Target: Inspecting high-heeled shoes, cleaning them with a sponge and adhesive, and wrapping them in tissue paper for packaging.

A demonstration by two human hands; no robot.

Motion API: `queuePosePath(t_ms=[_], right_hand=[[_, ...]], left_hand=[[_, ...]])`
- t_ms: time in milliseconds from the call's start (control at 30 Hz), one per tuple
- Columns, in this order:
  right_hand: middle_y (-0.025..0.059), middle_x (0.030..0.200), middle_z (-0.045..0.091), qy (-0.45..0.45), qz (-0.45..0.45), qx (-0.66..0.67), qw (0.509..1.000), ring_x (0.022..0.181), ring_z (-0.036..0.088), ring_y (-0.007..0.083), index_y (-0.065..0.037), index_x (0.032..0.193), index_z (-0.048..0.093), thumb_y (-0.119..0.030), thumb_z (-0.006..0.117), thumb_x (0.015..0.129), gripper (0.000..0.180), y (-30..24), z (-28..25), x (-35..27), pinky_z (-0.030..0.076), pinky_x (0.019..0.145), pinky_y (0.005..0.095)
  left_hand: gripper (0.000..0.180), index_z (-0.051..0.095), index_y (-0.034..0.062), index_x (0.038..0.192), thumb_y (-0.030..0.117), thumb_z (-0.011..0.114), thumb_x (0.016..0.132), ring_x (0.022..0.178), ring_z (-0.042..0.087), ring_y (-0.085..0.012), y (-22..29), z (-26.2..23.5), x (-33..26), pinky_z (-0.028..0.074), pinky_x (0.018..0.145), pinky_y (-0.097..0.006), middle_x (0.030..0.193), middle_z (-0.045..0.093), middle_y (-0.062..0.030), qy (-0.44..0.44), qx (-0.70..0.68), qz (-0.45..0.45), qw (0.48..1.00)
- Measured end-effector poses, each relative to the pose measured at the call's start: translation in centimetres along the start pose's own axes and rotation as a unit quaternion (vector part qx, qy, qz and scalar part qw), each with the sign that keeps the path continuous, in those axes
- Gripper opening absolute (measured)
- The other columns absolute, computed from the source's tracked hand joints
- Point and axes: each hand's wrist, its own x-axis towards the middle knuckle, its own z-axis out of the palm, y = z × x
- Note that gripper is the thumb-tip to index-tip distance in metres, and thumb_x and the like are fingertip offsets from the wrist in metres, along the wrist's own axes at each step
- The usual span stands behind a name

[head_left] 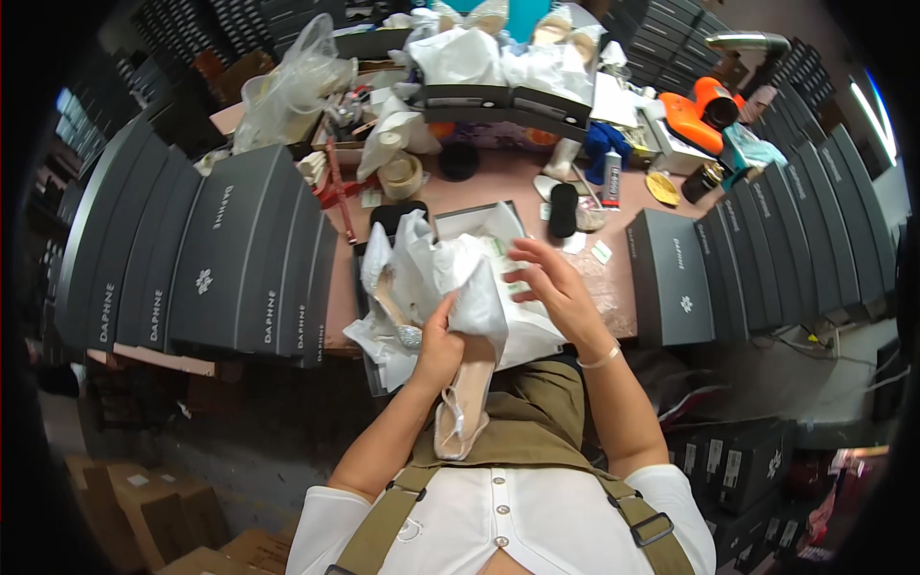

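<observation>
My left hand grips a pale beige sandal. Its strapped heel end points down toward my lap, and white tissue paper covers its toe end. To the right of the paper, my right hand hovers with fingers apart and nothing in them. Under both hands lies an open grey shoebox lined with white tissue. The other shoe of the same kind, silvery and glittering, rests on the paper at the box's left side.
Dark grey shoeboxes stand in rows on the left, with more boxes on the right. Across the pink table lie a tape roll, a black brush, a glue tube and an orange heat gun. Boxed shoes stand behind.
</observation>
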Motion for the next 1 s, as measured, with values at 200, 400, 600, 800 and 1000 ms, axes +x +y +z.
queuePosePath(t_ms=[200, 400, 600, 800, 1000], right_hand=[[0.0213, 0.117, 0.054, -0.007, -0.201, -0.39, 0.899, 0.097, 0.06, 0.0342, 0.0, 0.135, 0.039, 0.002, 0.063, 0.073, 0.067, 3.3, 3.1, -3.5, 0.049, 0.081, 0.0354], [0.0194, 0.088, 0.056, 0.028, -0.234, -0.47, 0.851, 0.076, 0.059, 0.037, 0.003, 0.126, 0.045, 0.004, 0.06, 0.067, 0.061, 5.1, 3.7, -3.7, 0.05, 0.066, 0.0407], [0.0197, 0.123, 0.051, -0.028, -0.231, -0.491, 0.84, 0.106, 0.055, 0.036, -0.01, 0.126, 0.053, -0.003, 0.062, 0.072, 0.055, 1.5, 3.5, -5.1, 0.048, 0.086, 0.0418], [0.009, 0.136, 0.047, -0.101, -0.34, -0.523, 0.775, 0.129, 0.037, 0.0383, -0.016, 0.113, 0.064, -0.008, 0.065, 0.074, 0.04, 3.5, 3.1, -3.7, 0.033, 0.106, 0.0516], [0.013, 0.126, 0.054, -0.054, -0.253, -0.376, 0.89, 0.131, 0.036, 0.0387, -0.005, 0.115, 0.059, -0.007, 0.067, 0.074, 0.042, 1.7, -1.1, -2.0, 0.033, 0.107, 0.0454]], left_hand=[[0.074, 0.03, 0.0033, 0.142, -0.015, 0.04, 0.071, 0.123, 0.043, -0.0191, 1.5, 1.1, -0.3, 0.034, 0.103, -0.028, 0.136, 0.042, -0.0126, 0.004, 0.076, 0.102, 0.992], [0.062, 0.041, -0.0032, 0.134, -0.01, 0.041, 0.072, 0.115, 0.05, -0.0189, -0.6, 1.7, -1.4, 0.036, 0.101, -0.029, 0.122, 0.054, -0.0124, 0.099, 0.083, 0.155, 0.979], [0.058, 0.049, -0.0015, 0.125, -0.009, 0.035, 0.069, 0.104, 0.055, -0.017, -0.5, -0.1, 0.7, 0.042, 0.094, -0.027, 0.117, 0.056, -0.0105, 0.104, -0.072, 0.081, 0.989], [0.048, 0.037, 0.0031, 0.135, 0.001, 0.046, 0.088, 0.114, 0.051, -0.019, 3.9, 0.3, 0.5, 0.044, 0.093, -0.032, 0.123, 0.052, -0.0111, -0.006, -0.187, -0.043, 0.981], [0.041, 0.063, 0.0074, 0.109, 0.003, 0.063, 0.068, 0.129, 0.038, -0.0356, 4.7, -11.9, 2.0, 0.02, 0.111, -0.054, 0.127, 0.053, -0.0116, -0.089, 0.755, 0.198, 0.618]])
